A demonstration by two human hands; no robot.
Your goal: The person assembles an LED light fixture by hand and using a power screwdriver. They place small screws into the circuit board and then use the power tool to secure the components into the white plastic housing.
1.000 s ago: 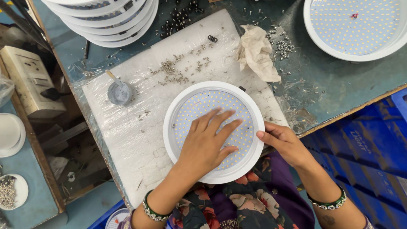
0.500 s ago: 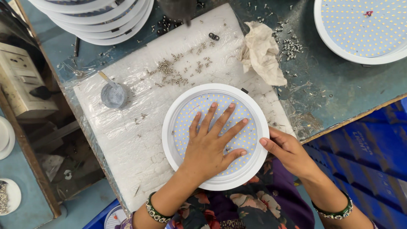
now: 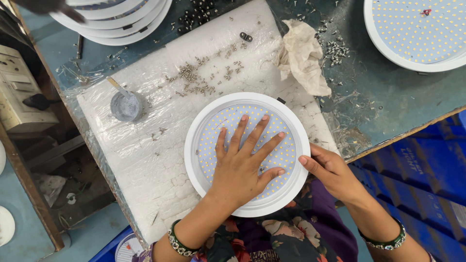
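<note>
I see my left hand [image 3: 242,167] pressed flat, fingers spread, on the dotted face of the round white plastic light panel [image 3: 204,126], gripping nothing. My right hand [image 3: 332,170] curls against its right rim. The panel lies on a wrapped white foam slab [image 3: 145,140]; beyond, small metal screws [image 3: 196,77] lie scattered.

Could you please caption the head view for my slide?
Left hand pressed flat on a round LED panel, right hand at its rim.

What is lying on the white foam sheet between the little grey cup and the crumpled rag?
In the head view, loose small screws lie scattered on the foam sheet between the cup and the rag.
</note>
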